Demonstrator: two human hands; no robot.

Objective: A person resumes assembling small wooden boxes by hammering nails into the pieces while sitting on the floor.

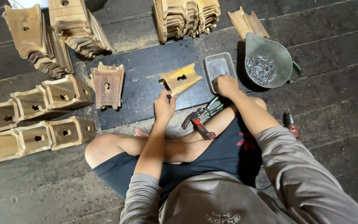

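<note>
— Boxes [34,124] lie in rows at far left, finished by the look of them; stacks of cut panels [59,33] stand beyond; what does the left hand [164,105] hold?

— It is closed on the near edge of a wooden panel [181,79], which stands tilted on the dark board [141,74], just beyond the fingers; the panel has a hole through its middle.

— How would it handle?

— Stiff and light, I judge; dry wood, not slippery; best gripped by an edge, clear of the hole.

— And further right?

— A hammer [197,122] lies by the shin; the right hand [226,85] reaches into a small grey tray [219,66], fingers hidden, so I cannot tell its grip; a scoop of nails [266,62] sits just right of it.
</note>
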